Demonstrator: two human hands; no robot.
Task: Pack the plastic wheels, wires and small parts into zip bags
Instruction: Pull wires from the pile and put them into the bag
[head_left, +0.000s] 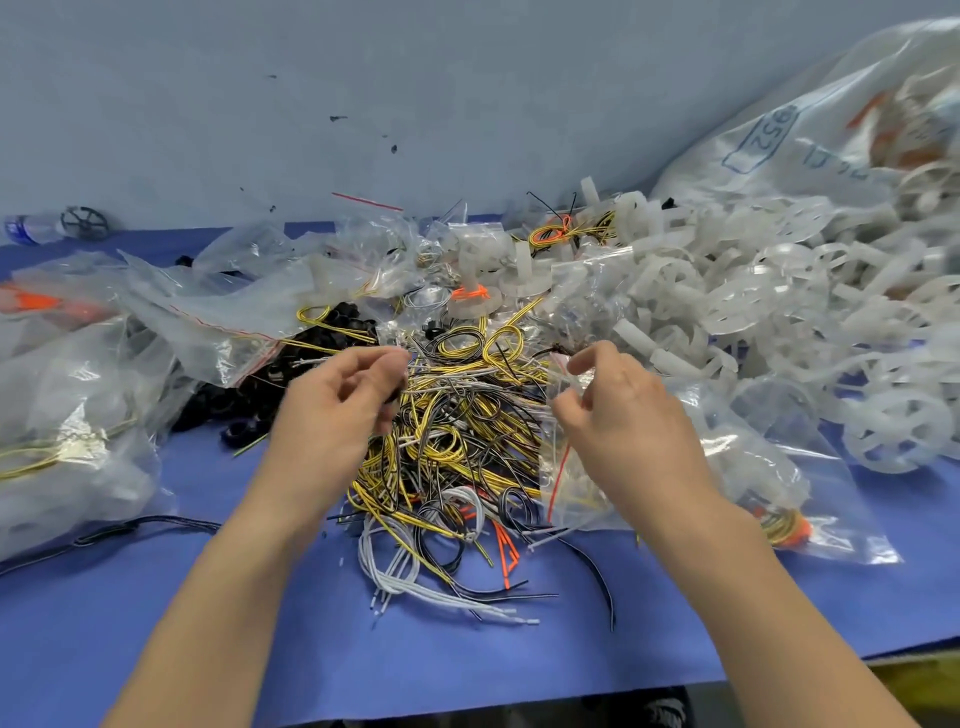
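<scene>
1. Nearest on the blue worktop (260, 623) lie loose white wires (410, 577). They are the easiest to gather, because they are not tangled with the rest.
2. The left hand (332, 415) hovers over the wire pile (467, 415) with curled fingers. Whether it pinches anything I cannot tell; it is blurred.
3. The right hand (634, 421) seems to pinch the edge of a clear zip bag (571, 493) between thumb and forefinger. The bag lies partly on the pile, its red strip turned to the wires.
4. The step, I judge, is opening the bag to fill it. It is better to hold both lips of the mouth wide apart and feed the wires in as a folded bundle, not end first, so that they do not catch on the strip.
5. Beyond the pile are black rings (332, 322), and to the right a heap of plastic wheels (753, 291). Take one kind at a time.
6. Farthest stands a large bag (831, 130), against the wall.
</scene>
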